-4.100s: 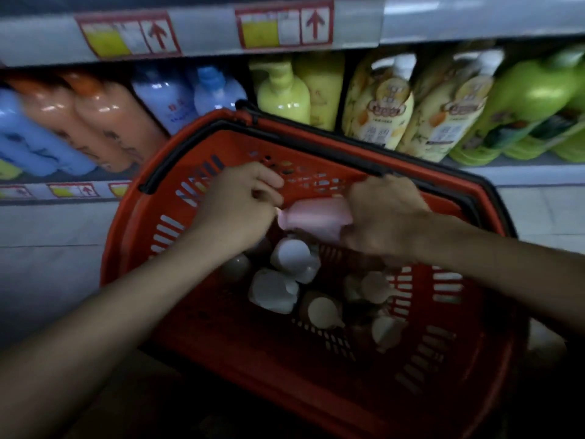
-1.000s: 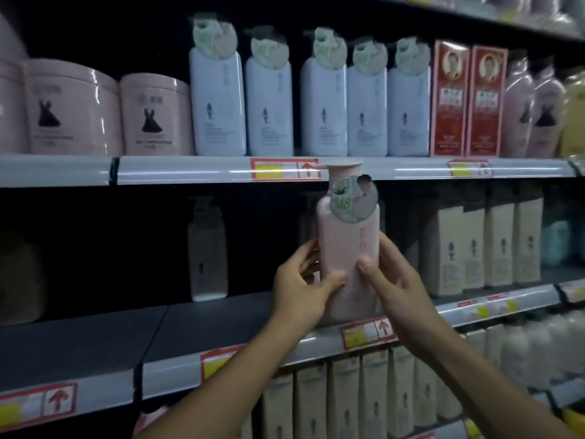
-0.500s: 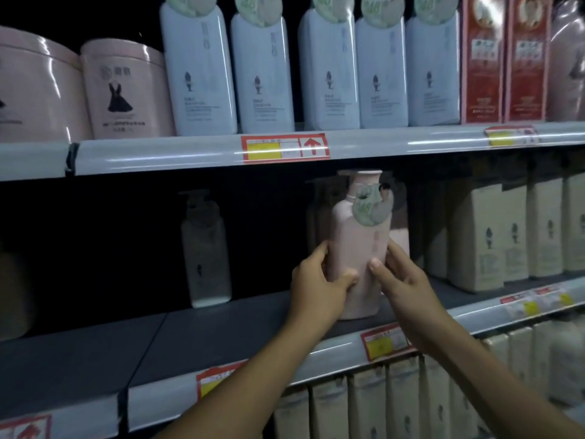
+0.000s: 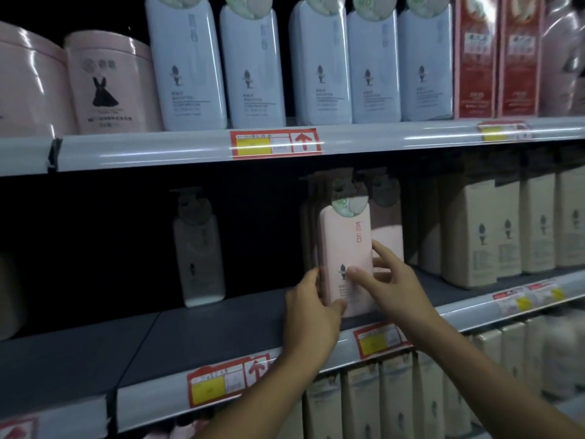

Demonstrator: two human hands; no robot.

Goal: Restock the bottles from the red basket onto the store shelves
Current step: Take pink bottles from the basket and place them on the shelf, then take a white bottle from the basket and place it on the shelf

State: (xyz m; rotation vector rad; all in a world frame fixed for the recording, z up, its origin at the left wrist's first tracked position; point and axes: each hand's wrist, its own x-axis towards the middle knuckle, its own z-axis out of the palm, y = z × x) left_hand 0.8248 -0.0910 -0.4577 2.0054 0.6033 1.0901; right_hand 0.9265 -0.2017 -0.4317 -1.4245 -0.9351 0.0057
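Note:
A pink pump bottle (image 4: 345, 245) with a round green tag at its neck stands upright on the dark middle shelf (image 4: 221, 324), in front of other pink bottles (image 4: 387, 236). My left hand (image 4: 311, 312) grips its lower left edge, thumb on the front. My right hand (image 4: 391, 283) holds the right side, with the thumb on the label and the fingers along the edge. The red basket is out of view.
A single pale pump bottle (image 4: 198, 248) stands to the left on the same shelf, with bare shelf between. Beige cartons (image 4: 493, 236) fill the right side. Above are pale blue bottles (image 4: 319, 64), pink tubs (image 4: 107, 83) and red boxes (image 4: 493, 58).
The pink bottle went from the basket up to the middle shelf. Over the last second it moved back and down, turned label forward, and now stands on the shelf board, both hands still on it.

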